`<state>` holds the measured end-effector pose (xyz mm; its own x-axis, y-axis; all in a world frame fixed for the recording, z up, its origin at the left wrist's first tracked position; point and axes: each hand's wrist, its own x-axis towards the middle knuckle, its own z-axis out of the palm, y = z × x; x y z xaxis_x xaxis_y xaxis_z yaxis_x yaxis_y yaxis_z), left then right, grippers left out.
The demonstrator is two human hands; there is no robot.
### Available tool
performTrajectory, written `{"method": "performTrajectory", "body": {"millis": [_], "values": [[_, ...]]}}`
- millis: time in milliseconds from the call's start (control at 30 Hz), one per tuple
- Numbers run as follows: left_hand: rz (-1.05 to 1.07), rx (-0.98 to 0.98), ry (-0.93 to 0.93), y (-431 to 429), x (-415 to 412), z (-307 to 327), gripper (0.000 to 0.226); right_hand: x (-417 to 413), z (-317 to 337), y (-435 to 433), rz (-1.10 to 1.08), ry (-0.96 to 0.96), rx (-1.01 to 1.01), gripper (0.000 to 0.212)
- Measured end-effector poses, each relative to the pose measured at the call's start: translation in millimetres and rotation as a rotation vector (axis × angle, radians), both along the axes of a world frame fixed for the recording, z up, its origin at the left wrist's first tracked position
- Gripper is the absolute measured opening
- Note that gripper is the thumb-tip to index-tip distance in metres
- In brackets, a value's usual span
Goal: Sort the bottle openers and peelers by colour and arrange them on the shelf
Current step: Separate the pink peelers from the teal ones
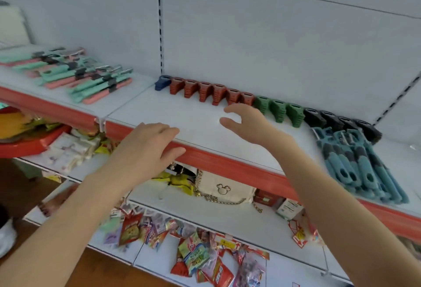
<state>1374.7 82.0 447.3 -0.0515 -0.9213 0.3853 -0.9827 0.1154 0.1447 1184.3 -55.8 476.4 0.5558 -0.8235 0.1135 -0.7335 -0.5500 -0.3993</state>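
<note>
Both hands are empty: the left hand (157, 143) rests relaxed on the front edge of the white shelf (193, 113), while the right hand (246, 122) hovers, fingers spread, just near the far row of red plastic bottle openers (205, 91). A careless brush could topple them domino-fashion. The mint and pink peelers (68, 74) lie mixed at far left.

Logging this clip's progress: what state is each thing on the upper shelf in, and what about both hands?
Blue opener: upright, at the left end of the row.
Red openers: six upright, side by side.
Green openers: three upright, next in the row.
Black openers: four, closing the row.
Blue peelers: lying bunched together.
Mint and pink peelers: lying mixed, unsorted.
Left hand: empty, at the shelf edge.
Right hand: open, empty.
</note>
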Motion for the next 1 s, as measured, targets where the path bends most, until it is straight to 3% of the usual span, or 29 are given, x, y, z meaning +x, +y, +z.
{"method": "performTrajectory", "body": {"millis": [233, 467, 700, 1000], "values": [[0.054, 0.010, -0.091, 28.0, 105.0, 2.9, 0.039, 112.0, -3.4, 17.6, 0.072, -0.003, -0.002, 0.046], [0.138, 0.008, -0.047, 40.7, 169.6, 3.2, 0.039, 196.0, -5.9, 17.3, 0.170, 0.023, -0.002, 0.045], [0.166, 0.010, -0.029, 18.5, 225.2, 1.8, 0.057, 269.0, -3.1, -6.9, 0.241, -0.009, 0.000, 0.044], [0.219, -0.027, 0.103, -39.2, 286.7, -3.3, 0.047, 327.2, 0.7, -38.2, 0.202, 0.013, 0.045, 0.041]]}}
